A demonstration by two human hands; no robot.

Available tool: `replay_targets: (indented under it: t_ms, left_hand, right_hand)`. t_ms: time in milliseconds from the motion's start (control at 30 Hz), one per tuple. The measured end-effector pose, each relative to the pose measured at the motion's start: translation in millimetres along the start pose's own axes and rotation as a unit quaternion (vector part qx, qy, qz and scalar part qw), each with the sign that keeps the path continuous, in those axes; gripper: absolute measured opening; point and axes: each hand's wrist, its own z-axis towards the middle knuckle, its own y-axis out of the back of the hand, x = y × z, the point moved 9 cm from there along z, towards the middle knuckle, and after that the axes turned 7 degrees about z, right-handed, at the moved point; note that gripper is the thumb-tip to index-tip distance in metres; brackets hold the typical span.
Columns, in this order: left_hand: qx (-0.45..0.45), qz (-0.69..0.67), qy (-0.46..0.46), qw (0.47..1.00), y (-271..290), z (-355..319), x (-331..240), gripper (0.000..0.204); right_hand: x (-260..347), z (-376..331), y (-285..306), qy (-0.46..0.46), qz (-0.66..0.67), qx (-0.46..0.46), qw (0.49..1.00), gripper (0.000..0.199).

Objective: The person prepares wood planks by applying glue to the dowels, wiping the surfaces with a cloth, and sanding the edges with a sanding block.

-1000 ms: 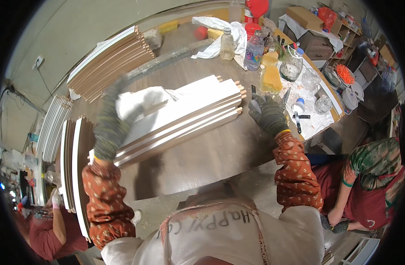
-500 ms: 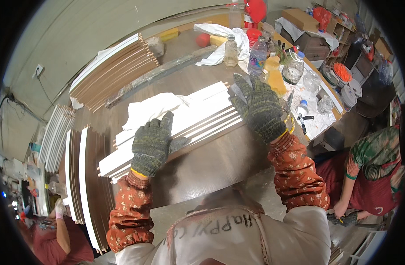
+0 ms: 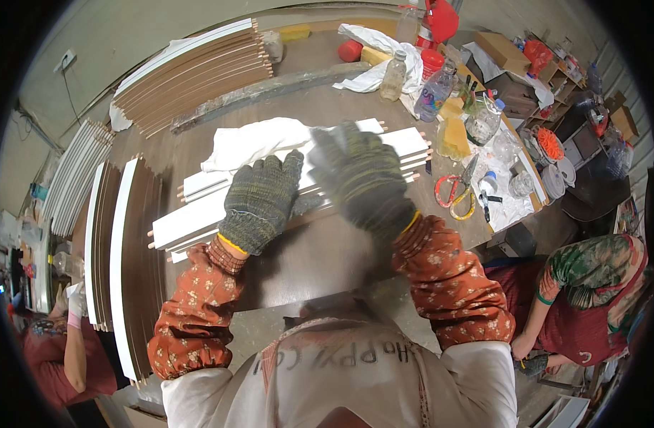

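Observation:
Several white slats [image 3: 188, 220] with small pegs at their ends lie side by side, slanting across the dark table. My left hand [image 3: 261, 203], in a dark knitted glove, rests on them toward their left end with its fingers stretched out. Over the middle of the slats is my gloved right hand [image 3: 366, 178]. Its fingertips are smeared by motion, so I cannot tell whether anything is in them. Just behind my left hand a crumpled white cloth [image 3: 256, 139] lies on the slats.
More slats are stacked at the back left [image 3: 198, 78] and along the left side [image 3: 124, 264]. Red-and-yellow scissors [image 3: 457, 191], bottles [image 3: 435, 93] and yellow sponges [image 3: 452, 137] lie to the right. One person bends at the right [image 3: 584, 299]; another works at the left [image 3: 67, 349].
My right hand has moved left from the slats' right end to their middle, uncovering that end and the scissors. My left hand stays on the slats. The whole view has shifted somewhat.

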Motion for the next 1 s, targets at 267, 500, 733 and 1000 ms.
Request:
replay_targets:
  t_ms: [267, 500, 733, 1000]
  left_hand:
    - [-0.076, 0.003, -0.025, 0.997, 7.5, -2.6, -0.9, 0.052]
    - [-0.049, 0.012, -0.022, 0.998, -0.3, 1.5, 0.3, 0.064]
    - [-0.037, 0.019, 0.003, 0.999, -2.7, -1.2, 7.6, 0.066]
    - [0.023, 0.011, 0.016, 1.0, -4.8, 1.7, 10.0, 0.074]
  right_hand:
    - [-70.2, -7.8, -7.1, 0.013, -0.189, 0.138, 0.972, 0.029]
    - [-89.7, -34.8, 8.6, 0.086, -0.184, 0.028, 0.979, 0.036]
    - [-145.6, -71.0, 47.4, -0.043, -0.153, -0.049, 0.986, 0.046]
    - [-158.6, -93.5, 31.5, -0.051, -0.211, 0.047, 0.975, 0.05]
